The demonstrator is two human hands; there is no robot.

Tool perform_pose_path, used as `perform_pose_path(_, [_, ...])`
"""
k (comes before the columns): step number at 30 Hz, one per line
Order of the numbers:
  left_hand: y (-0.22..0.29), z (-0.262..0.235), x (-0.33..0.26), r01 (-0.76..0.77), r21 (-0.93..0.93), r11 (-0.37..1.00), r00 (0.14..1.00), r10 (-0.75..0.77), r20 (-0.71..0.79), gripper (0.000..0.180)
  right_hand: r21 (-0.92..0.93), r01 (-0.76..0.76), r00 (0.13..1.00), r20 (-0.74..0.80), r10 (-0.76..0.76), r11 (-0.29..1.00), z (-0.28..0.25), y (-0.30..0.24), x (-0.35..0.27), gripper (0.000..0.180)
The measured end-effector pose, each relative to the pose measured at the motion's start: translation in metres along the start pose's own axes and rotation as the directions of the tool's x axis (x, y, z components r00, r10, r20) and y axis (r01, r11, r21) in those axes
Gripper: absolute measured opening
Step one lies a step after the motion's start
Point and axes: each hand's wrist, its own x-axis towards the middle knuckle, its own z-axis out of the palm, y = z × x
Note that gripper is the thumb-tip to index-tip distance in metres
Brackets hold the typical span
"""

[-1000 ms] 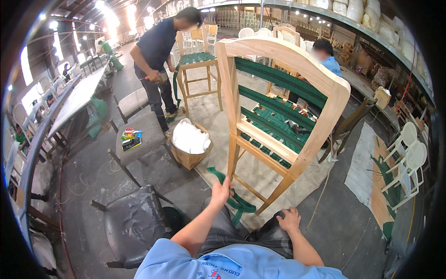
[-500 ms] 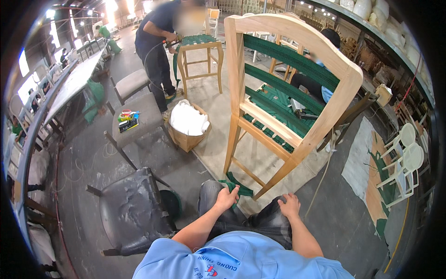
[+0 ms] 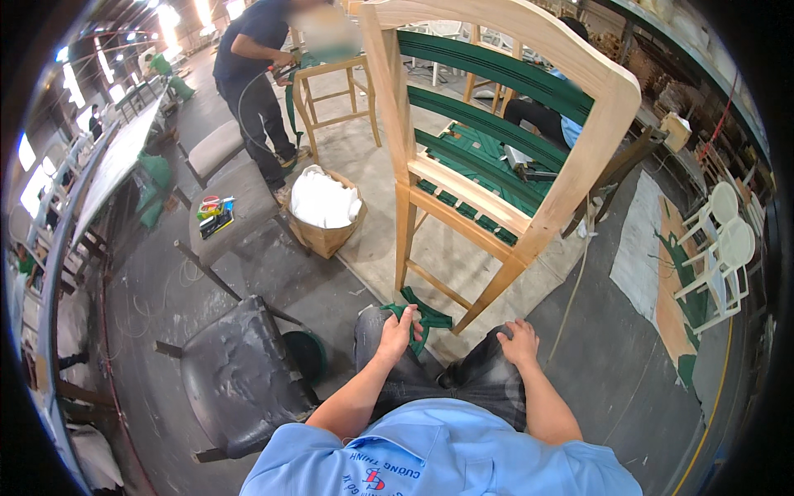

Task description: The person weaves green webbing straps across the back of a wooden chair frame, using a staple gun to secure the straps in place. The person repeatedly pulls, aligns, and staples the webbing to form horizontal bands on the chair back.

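My left hand (image 3: pixel 399 332) is closed round a bunched green webbing strap (image 3: pixel 429 313) above my left knee. The strap's loose end hangs toward the foot of a pale wooden chair frame (image 3: pixel 467 248), which stands before me with its back facing me. Green webbing bands (image 3: pixel 500 64) cross its backrest, and woven green webbing covers the seat. A metal tool (image 3: pixel 521 160), perhaps a staple gun, shows through the back; the frame hides part of it. On my right knee rests my right hand (image 3: pixel 520 341), fingers loosely spread and holding nothing.
A black padded chair (image 3: pixel 241 372) stands at my left, beside a dark green bucket (image 3: pixel 304 357). Beyond are a grey chair (image 3: pixel 240 194) carrying small tools, and a paper bag (image 3: pixel 318 234) filled with white material. A co-worker (image 3: pixel 252 74) bends over another stool (image 3: pixel 339 99); white chairs (image 3: pixel 728 240) stand right.
The view has shifted, so the chair frame and co-worker sit higher and further left. My left hand has turned slightly, still gripping the strap. My right hand stays on the knee.
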Motion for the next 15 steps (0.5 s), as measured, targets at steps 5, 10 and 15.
perform_pose_path(5, [0.004,-0.002,0.005,0.049,-0.109,0.993,0.996,-0.057,-0.076,0.054,-0.006,0.012,1.000,-0.014,-0.012,1.000,0.005,0.003,0.000,0.047])
perform_pose_path(10, [0.078,-0.007,0.083,-0.112,-0.137,0.984,0.986,0.093,-0.135,0.052,0.582,0.037,0.965,-0.231,0.121,0.812,-0.011,0.020,0.030,0.056])
perform_pose_path(15, [0.209,-0.038,0.166,-0.379,-0.122,0.917,0.903,0.338,-0.265,0.050,0.956,0.112,0.955,-0.179,0.237,0.272,-0.050,-0.063,0.088,0.071])
